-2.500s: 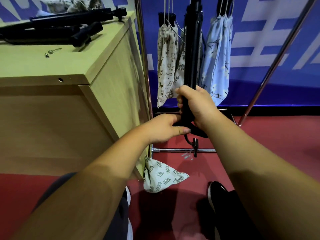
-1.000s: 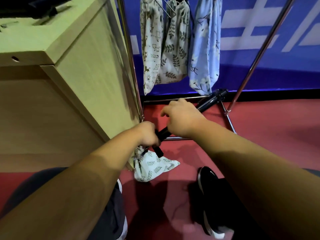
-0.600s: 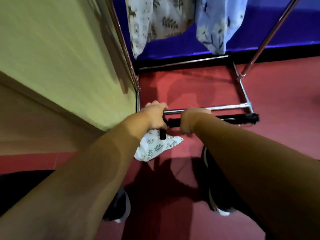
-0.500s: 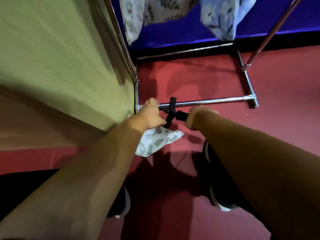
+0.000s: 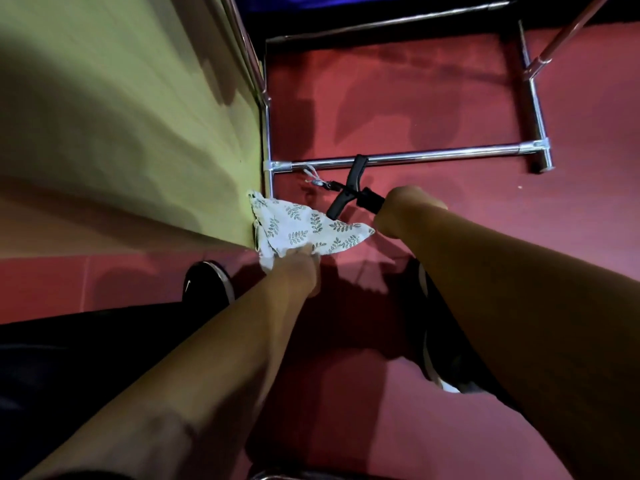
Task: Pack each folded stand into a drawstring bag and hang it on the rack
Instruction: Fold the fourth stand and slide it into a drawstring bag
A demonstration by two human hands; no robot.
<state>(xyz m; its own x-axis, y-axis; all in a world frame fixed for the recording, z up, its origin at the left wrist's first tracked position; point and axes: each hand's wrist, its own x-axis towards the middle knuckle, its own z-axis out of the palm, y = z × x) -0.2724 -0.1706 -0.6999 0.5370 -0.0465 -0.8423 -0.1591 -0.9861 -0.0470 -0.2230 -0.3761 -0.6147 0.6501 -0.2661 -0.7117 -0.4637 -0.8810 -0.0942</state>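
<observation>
Red floor [image 5: 450,98], pale wooden cabinet [image 5: 121,116], chrome rack base [image 5: 433,156]. The white leaf-printed drawstring bag [image 5: 304,226] lies against the cabinet; the left hand [image 5: 299,271] has left the black folded stand [image 5: 346,192] to pinch the bag's edge, while the right hand [image 5: 405,213] grips the stand alone, so bagging likely comes next.

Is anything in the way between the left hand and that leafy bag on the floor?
Nothing visible. The left hand touches the bag at its near edge. The stand, gripped by the right hand, is off to the side, not between them.
</observation>
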